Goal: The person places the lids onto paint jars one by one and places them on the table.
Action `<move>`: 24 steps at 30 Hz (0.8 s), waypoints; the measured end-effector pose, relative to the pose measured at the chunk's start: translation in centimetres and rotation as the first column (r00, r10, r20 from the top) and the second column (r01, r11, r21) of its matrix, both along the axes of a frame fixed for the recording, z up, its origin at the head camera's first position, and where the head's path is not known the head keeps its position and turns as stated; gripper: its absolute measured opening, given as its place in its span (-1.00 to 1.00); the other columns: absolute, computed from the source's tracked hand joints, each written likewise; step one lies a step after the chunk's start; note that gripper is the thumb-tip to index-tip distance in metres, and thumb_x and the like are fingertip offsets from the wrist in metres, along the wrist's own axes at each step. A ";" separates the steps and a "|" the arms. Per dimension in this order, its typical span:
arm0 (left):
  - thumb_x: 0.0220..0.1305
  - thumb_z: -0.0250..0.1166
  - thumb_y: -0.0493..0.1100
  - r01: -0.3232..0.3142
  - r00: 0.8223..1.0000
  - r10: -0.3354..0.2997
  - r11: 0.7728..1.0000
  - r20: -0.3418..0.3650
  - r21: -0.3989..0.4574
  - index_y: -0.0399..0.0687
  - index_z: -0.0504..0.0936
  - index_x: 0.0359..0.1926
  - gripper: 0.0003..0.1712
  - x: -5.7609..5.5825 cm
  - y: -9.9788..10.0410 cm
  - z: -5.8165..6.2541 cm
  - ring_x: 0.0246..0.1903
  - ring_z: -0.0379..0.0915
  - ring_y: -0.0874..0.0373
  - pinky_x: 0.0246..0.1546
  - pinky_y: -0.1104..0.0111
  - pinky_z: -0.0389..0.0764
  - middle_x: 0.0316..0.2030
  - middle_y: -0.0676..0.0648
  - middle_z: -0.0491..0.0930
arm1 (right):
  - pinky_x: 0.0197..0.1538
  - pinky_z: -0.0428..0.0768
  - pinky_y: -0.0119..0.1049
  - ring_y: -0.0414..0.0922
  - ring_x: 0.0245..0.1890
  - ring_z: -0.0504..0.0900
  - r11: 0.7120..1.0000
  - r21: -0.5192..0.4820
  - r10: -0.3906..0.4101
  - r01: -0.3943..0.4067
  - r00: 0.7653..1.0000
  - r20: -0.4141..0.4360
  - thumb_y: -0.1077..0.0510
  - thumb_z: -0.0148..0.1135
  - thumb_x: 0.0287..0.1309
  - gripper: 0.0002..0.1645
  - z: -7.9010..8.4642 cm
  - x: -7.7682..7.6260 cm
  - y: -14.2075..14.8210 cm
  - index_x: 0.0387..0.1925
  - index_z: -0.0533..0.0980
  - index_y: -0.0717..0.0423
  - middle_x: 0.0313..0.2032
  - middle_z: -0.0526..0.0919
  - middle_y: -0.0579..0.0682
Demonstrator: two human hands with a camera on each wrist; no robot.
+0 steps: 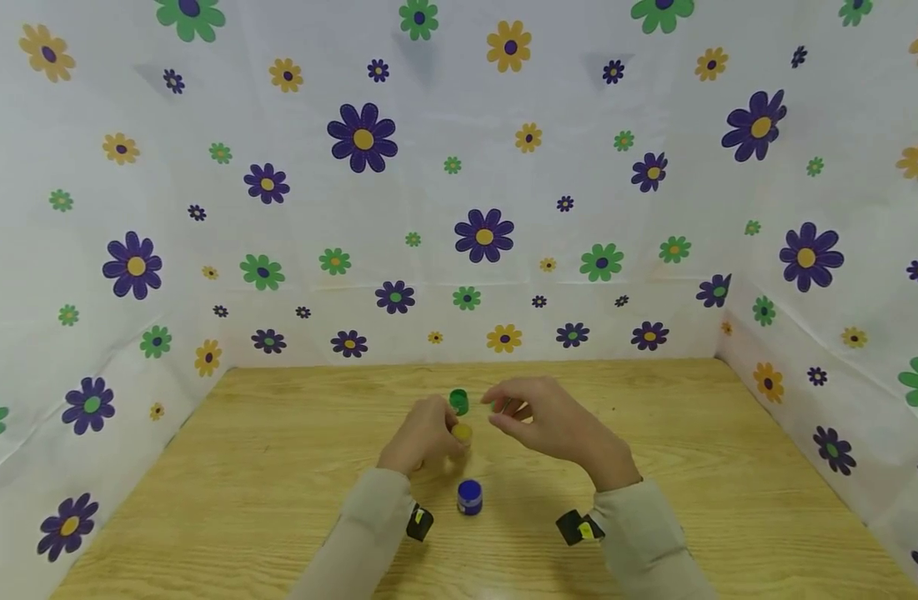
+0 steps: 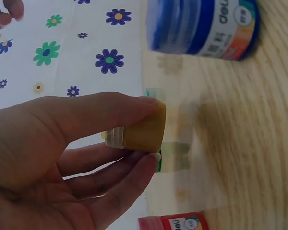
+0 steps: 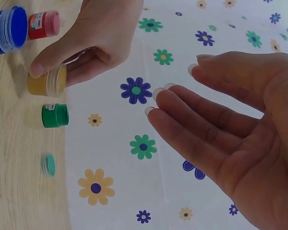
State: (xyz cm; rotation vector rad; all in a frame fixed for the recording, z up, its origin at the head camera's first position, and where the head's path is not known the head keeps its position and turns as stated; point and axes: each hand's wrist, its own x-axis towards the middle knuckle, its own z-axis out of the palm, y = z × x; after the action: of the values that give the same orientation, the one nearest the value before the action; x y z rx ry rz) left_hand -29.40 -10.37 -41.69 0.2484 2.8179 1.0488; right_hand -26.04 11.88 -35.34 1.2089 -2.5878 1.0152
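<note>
My left hand [image 1: 426, 435] pinches a small yellow paint jar [image 2: 146, 129] between thumb and fingers. The jar is upright, close over the wooden table, with a clear ridged lid [image 3: 54, 80] on top. Just beyond it stands a green paint jar [image 3: 54, 116] with no lid on. Its green lid [image 3: 48, 164] lies apart on the table, partly behind my right hand in the head view. My right hand [image 1: 543, 423] hovers to the right of the jars, fingers loosely bent and apart from the thumb, holding nothing.
A blue paint jar [image 1: 469, 497] stands nearer to me on the wooden table [image 1: 293, 500]. A red paint jar [image 3: 44, 25] stands by the left hand, hidden behind it in the head view. White flower-printed cloth [image 1: 413, 192] walls the table at the back and sides.
</note>
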 end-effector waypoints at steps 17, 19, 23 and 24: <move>0.00 0.56 -0.36 0.043 0.999 -0.043 0.999 -0.006 0.002 -0.07 0.41 -0.69 -0.55 -1.1 1.3 -1.7 -0.67 0.07 0.25 -0.66 0.44 0.13 -0.73 0.11 0.16 | -0.10 0.70 -0.42 -0.22 -0.23 0.72 1.000 0.012 0.009 -0.009 1.000 0.019 0.19 0.23 0.43 -0.73 0.0 0.0 0.2 0.09 0.64 0.16 -0.20 0.76 -0.01; 0.00 0.55 -0.35 0.046 0.999 -0.046 0.999 -0.014 0.004 -0.09 0.45 -0.67 -0.60 -1.0 1.4 -1.8 -0.65 0.12 0.25 -0.65 0.45 0.18 -0.71 0.11 0.22 | -0.09 0.69 -0.42 -0.22 -0.23 0.72 1.000 0.016 0.006 -0.006 1.000 0.023 0.18 0.23 0.43 -0.73 0.0 0.0 0.2 0.08 0.64 0.15 -0.19 0.77 -0.01; -0.02 0.57 -0.34 0.057 0.998 -0.057 0.998 -0.018 0.006 -0.23 0.65 -0.46 -0.79 -0.7 1.2 -1.7 -0.52 0.35 0.21 -0.51 0.41 0.42 -0.56 0.04 0.49 | -0.09 0.69 -0.42 -0.22 -0.22 0.72 1.000 0.020 0.004 -0.004 1.000 0.022 0.18 0.23 0.43 -0.73 0.0 0.0 0.2 0.09 0.64 0.15 -0.18 0.77 0.00; -0.02 0.57 -0.34 0.059 0.998 -0.059 0.998 -0.015 0.004 -0.26 0.68 -0.36 -0.78 -0.6 1.1 -1.6 -0.46 0.42 0.18 -0.44 0.39 0.50 -0.48 0.01 0.57 | -0.09 0.70 -0.41 -0.22 -0.23 0.72 1.000 0.020 0.004 -0.005 1.000 0.021 0.18 0.24 0.43 -0.73 0.0 0.0 0.2 0.09 0.64 0.15 -0.19 0.77 -0.01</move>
State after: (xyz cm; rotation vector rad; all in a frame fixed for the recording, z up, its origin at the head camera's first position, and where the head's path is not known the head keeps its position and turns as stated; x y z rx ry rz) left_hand -29.98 -9.27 -43.25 0.3388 2.8032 1.0455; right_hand -26.06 12.03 -35.33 1.2160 -2.6184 1.0106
